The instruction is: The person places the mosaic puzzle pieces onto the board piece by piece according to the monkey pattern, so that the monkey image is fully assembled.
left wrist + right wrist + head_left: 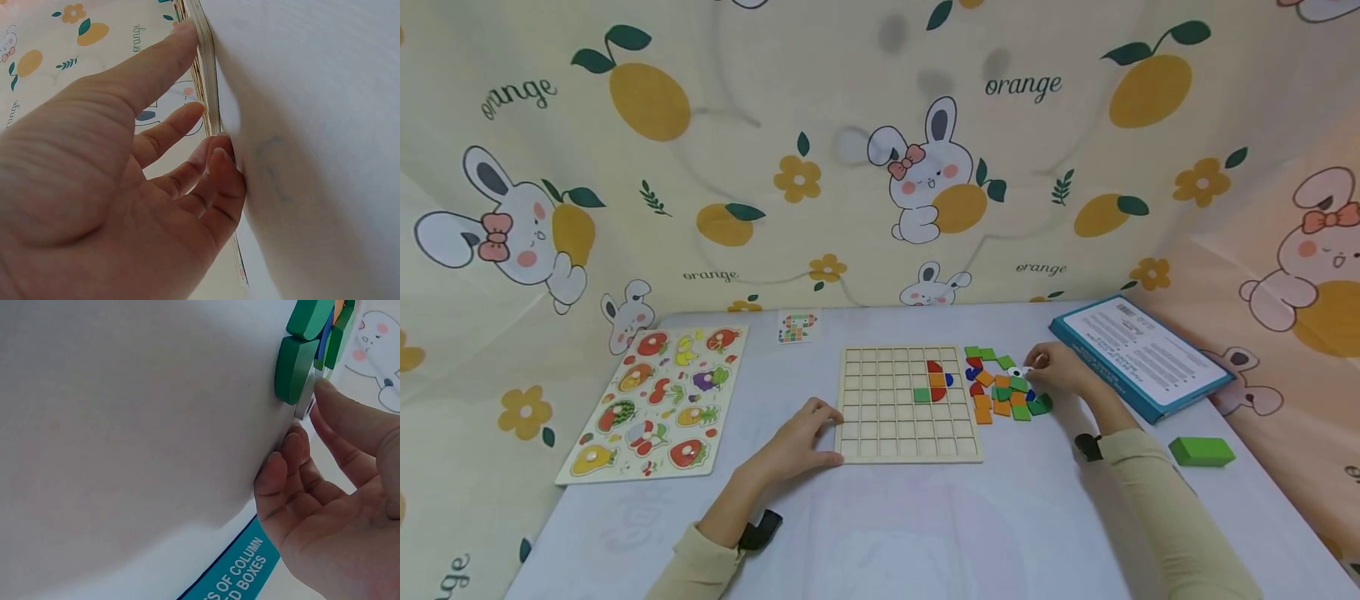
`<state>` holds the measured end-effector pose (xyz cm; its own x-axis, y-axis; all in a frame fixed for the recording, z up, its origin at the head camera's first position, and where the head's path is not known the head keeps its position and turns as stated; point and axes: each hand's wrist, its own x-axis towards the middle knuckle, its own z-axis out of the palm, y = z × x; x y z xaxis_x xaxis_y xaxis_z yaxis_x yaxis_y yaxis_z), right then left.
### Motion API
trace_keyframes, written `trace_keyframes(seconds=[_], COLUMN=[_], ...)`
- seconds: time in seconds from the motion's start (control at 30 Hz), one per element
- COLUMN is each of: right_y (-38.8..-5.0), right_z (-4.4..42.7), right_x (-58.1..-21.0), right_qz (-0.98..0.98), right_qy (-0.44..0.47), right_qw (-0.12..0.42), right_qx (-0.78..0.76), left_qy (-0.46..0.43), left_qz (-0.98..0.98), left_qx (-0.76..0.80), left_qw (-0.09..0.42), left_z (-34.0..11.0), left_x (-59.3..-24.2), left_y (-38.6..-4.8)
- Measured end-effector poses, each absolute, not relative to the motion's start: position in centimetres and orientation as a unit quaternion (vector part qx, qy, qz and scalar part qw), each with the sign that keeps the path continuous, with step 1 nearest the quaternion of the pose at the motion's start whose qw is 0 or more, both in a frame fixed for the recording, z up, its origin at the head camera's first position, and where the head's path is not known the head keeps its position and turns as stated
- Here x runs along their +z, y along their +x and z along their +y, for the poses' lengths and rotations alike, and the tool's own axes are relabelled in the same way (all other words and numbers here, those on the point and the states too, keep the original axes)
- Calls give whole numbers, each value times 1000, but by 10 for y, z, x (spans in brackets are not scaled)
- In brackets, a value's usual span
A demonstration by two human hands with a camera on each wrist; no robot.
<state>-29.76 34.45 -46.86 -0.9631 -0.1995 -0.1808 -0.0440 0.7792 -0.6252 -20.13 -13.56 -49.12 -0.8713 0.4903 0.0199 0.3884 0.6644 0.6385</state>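
Teal box [1141, 357] and green block [1202, 452] lie right of the right hand [1058, 368].

Backdrop cloth [842, 100]: printed script "orange", legible in the head view at 10, 1, 9 and 3 o'clock from centre; cropped fragment of the same script at 8 o'clock. Left wrist view: "orange" at 11 o'clock, part-word "range" at 9.

Teal box [1101, 372], 3 o'clock: white label [1146, 348], small print illegible. Right wrist view, 6 o'clock, white capitals, cropped: "S OF COLUMN", "ED BOXES".
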Motion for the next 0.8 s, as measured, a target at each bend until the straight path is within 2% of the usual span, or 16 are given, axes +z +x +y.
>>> trace_keyframes(seconds=[0.33,0.6,0.67,0.8], right_y=[-296,-302,-305,-309], right_z=[337,308,294,263], right_x=[-464,-455,-454,-456], right_qz=[946,947,937,901], right_qy=[-46,-64,-64,-71], right_qw=[116,38,38,72], right_qx=[-300,-311,-342,-422], left_qy=[245,249,250,252], left_qz=[910,908,908,909], left_qx=[327,329,328,325], left_qw=[73,72,70,69], left_z=[-136,-135,-136,-136], left_x=[-492,-491,-492,-492], left_y=[-205,-202,-202,-201])
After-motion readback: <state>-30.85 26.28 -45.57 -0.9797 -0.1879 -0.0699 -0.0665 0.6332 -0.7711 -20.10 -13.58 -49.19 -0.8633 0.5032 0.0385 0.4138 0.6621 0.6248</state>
